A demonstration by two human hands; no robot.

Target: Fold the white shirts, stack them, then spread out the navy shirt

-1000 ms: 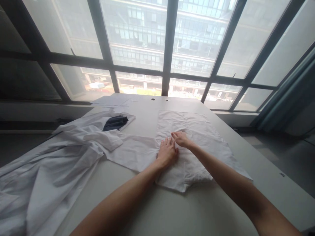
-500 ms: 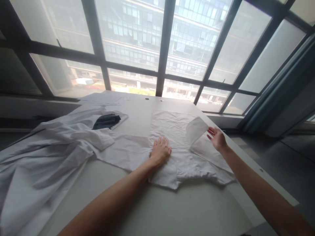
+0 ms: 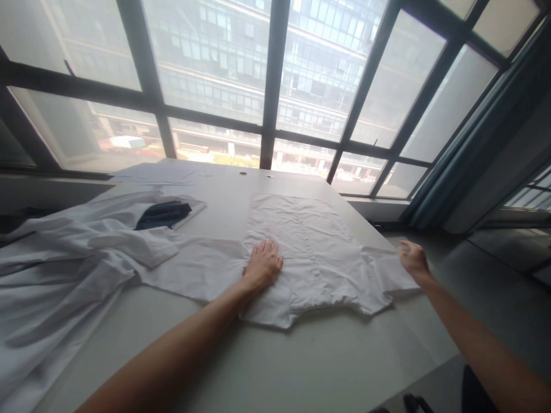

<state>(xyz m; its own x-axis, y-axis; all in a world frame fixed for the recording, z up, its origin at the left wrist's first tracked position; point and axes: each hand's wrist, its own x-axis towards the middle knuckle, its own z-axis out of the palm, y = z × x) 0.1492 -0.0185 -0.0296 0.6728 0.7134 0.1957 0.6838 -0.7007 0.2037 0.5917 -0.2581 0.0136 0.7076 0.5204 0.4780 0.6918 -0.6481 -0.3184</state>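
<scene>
A wrinkled white shirt (image 3: 318,281) with a line of small buttons lies spread on the white table (image 3: 344,361). My left hand (image 3: 263,265) rests flat on the shirt, fingers stretched out, and a thin dark line shows on the cloth just beside it. At the table's right side my right hand (image 3: 414,261) is closed, pinching the outer end of the shirt's right sleeve (image 3: 387,268), which is drawn out sideways. The other sleeve (image 3: 202,267) reaches left from under my left hand toward a heap of cloth.
Heaped white cloth (image 3: 64,287) covers the table's left side and hangs over its edge. A folded dark cloth (image 3: 163,215) lies on it. White sheets (image 3: 150,174) are at the far left corner. Beyond stand a large window and a blue-grey curtain (image 3: 460,160).
My right hand has moved outward to the right; the cloth it held folded up over the shirt now lies extended to the right. My left hand stays pressed on the shirt. The view has turned slightly right.
</scene>
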